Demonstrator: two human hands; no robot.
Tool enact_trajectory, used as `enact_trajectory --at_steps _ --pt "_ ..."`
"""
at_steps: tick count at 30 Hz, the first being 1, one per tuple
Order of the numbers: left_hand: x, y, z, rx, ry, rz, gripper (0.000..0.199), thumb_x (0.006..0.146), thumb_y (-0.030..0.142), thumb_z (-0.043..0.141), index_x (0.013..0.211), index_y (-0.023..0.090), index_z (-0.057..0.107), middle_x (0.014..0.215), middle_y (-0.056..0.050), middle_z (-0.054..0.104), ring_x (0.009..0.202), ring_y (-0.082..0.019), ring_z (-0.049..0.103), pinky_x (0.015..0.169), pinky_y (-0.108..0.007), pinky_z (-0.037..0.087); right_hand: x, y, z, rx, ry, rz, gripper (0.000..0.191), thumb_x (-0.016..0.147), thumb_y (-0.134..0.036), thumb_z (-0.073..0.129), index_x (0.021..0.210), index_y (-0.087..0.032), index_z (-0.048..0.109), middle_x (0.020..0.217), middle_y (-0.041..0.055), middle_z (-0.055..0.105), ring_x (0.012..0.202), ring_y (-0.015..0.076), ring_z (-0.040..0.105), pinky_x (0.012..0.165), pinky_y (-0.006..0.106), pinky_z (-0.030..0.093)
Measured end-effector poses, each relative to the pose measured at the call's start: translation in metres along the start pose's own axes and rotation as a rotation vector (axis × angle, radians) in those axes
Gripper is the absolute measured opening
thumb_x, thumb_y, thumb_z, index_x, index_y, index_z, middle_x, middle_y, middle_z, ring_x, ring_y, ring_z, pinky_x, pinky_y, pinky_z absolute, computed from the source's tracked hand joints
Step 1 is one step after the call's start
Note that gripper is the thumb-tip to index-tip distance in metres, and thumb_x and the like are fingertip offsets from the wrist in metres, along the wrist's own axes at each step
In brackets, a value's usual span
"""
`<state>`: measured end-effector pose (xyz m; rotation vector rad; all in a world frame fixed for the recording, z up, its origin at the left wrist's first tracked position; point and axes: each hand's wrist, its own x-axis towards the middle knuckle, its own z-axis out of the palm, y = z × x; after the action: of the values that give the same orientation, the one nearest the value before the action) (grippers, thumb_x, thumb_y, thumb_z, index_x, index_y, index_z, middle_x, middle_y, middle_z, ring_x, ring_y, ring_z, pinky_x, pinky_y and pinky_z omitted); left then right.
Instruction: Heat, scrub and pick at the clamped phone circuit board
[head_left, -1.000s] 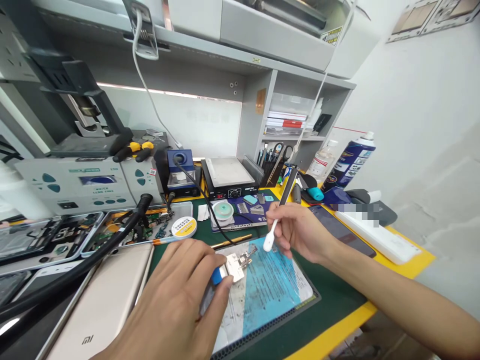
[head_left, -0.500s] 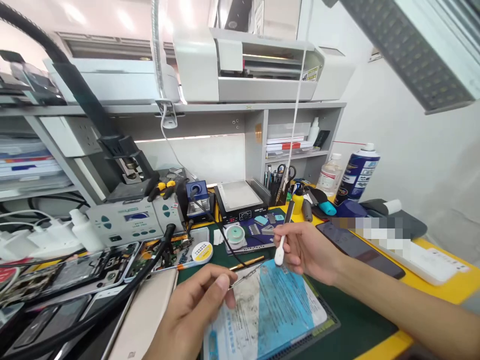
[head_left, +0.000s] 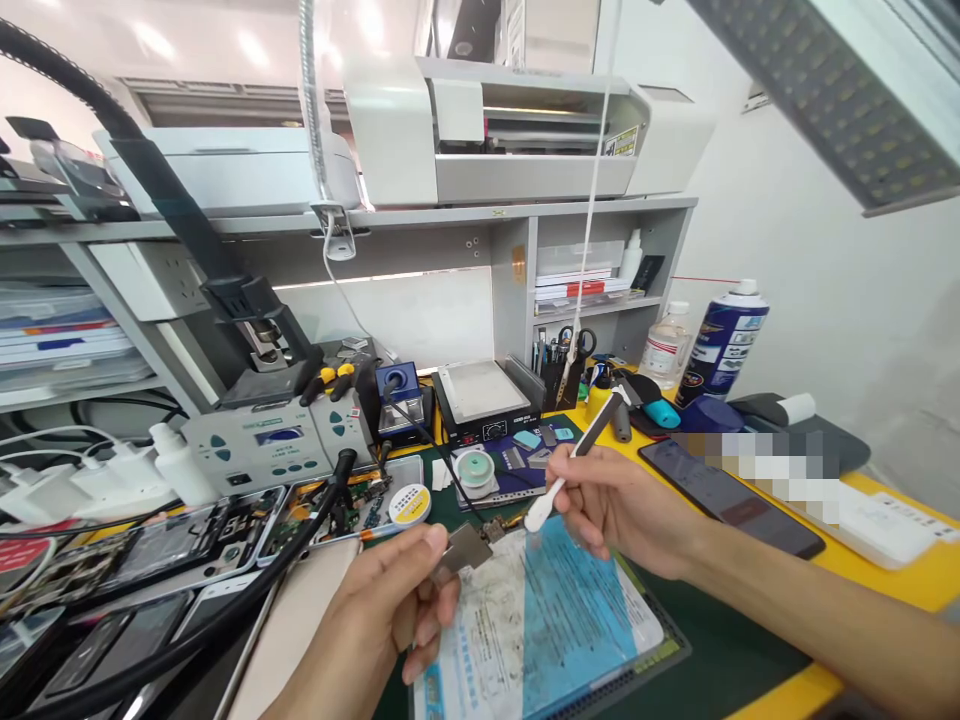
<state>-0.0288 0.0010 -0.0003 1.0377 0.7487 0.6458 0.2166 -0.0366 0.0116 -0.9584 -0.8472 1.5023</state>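
Pinched in my left hand (head_left: 390,600) is a small circuit board (head_left: 466,548) with a flat silvery plate, held by its near end above the booklet. My right hand (head_left: 604,495) is closed round a slim brush-like tool (head_left: 594,434) with a dark middle. Its rounded white end points down beside the board's far end; I cannot tell whether they touch. The other end slants up, white at the top. Beneath both hands lies a smudged blue-and-white booklet (head_left: 577,610) on a green mat (head_left: 727,640).
Left stand opened phones (head_left: 172,545), a thick black hose (head_left: 247,590) and a grey station (head_left: 274,440). Behind are a hot plate (head_left: 484,395) and a solder-wick spool (head_left: 475,470). At right lie a dark phone (head_left: 731,495) and a blue spray can (head_left: 724,345).
My left hand has turned the circuit board from edge-on to show its flat face. The tool in my right hand has tilted, its white lower end shifting left towards the board.
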Motion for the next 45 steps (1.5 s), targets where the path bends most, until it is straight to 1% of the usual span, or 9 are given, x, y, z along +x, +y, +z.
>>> enact_trajectory --at_steps 4,9,15,19,23,27,30,36,45 --pt "0.002 -0.003 -0.001 0.044 -0.006 0.001 0.047 0.081 0.055 0.079 0.068 0.016 0.055 0.059 0.001 0.054 0.045 -0.005 0.035 0.038 -0.017 0.031 -0.001 0.000 0.001 -0.013 -0.021 -0.026 0.036 0.082 -0.039 0.084 0.068 -0.015 0.062 0.047 -0.0036 0.061 0.032 0.0071 0.051 0.032 0.014 0.044" --pt "0.001 -0.006 -0.001 0.076 -0.006 0.016 0.050 0.081 0.059 0.077 0.069 0.016 0.056 0.059 0.001 0.055 0.042 -0.005 0.038 0.037 -0.016 0.032 0.002 0.001 0.000 -0.009 0.009 -0.021 0.035 0.077 -0.038 0.087 0.068 -0.014 0.063 0.054 -0.0023 0.066 0.033 0.0070 0.052 0.031 0.015 0.044" --pt "0.001 -0.005 0.001 0.109 0.022 0.043 0.049 0.083 0.060 0.075 0.068 0.017 0.057 0.057 0.001 0.055 0.042 -0.006 0.037 0.036 -0.017 0.033 0.002 0.002 -0.002 -0.024 0.028 -0.023 0.034 0.080 -0.038 0.084 0.068 -0.014 0.063 0.057 -0.0017 0.067 0.035 0.0068 0.053 0.032 0.016 0.045" --pt "-0.002 -0.012 0.002 0.227 0.093 0.095 0.053 0.079 0.068 0.074 0.087 0.016 0.068 0.066 0.001 0.057 0.046 -0.007 0.039 0.038 -0.017 0.032 0.004 0.003 -0.004 -0.032 0.053 -0.026 0.034 0.080 -0.036 0.082 0.066 -0.015 0.061 0.057 -0.0023 0.065 0.036 0.0076 0.053 0.032 0.017 0.045" --pt "-0.009 -0.021 0.000 0.611 0.217 0.343 0.040 0.086 0.059 0.071 0.100 0.022 0.073 0.071 0.000 0.062 0.055 -0.012 0.050 0.050 -0.021 0.042 0.006 0.006 -0.007 -0.080 0.140 -0.091 0.031 0.078 -0.031 0.081 0.065 -0.017 0.057 0.054 -0.0029 0.063 0.036 0.0087 0.054 0.034 0.019 0.046" --pt "-0.012 -0.022 -0.001 0.941 0.141 0.666 0.017 0.090 0.037 0.069 0.101 0.025 0.074 0.083 -0.003 0.070 0.070 -0.018 0.062 0.063 -0.025 0.050 0.006 0.006 -0.005 -0.107 0.182 -0.144 0.032 0.077 -0.031 0.081 0.064 -0.018 0.055 0.052 -0.0030 0.062 0.034 0.0097 0.053 0.034 0.020 0.046" --pt "-0.010 -0.022 -0.002 1.045 0.088 0.763 0.012 0.091 0.027 0.067 0.102 0.024 0.072 0.088 -0.004 0.071 0.079 -0.021 0.066 0.073 -0.028 0.052 0.004 0.004 -0.003 -0.118 0.183 -0.140 0.031 0.075 -0.031 0.081 0.064 -0.018 0.055 0.051 -0.0029 0.062 0.034 0.0099 0.053 0.034 0.021 0.045" --pt "-0.008 -0.024 -0.004 1.167 0.045 0.771 0.012 0.094 0.026 0.064 0.105 0.026 0.068 0.090 -0.003 0.070 0.082 -0.021 0.065 0.074 -0.028 0.049 0.001 0.003 -0.001 -0.190 0.110 -0.089 0.029 0.076 -0.034 0.079 0.066 -0.017 0.059 0.050 -0.0011 0.063 0.033 0.0105 0.054 0.033 0.019 0.043" --pt "-0.009 -0.024 -0.003 1.217 0.012 0.760 0.012 0.096 0.027 0.060 0.106 0.024 0.067 0.092 -0.004 0.068 0.082 -0.021 0.063 0.076 -0.030 0.047 0.000 0.009 0.000 -0.302 0.061 -0.093 0.029 0.072 -0.032 0.084 0.066 -0.017 0.060 0.049 -0.0016 0.062 0.034 0.0108 0.055 0.034 0.019 0.042"
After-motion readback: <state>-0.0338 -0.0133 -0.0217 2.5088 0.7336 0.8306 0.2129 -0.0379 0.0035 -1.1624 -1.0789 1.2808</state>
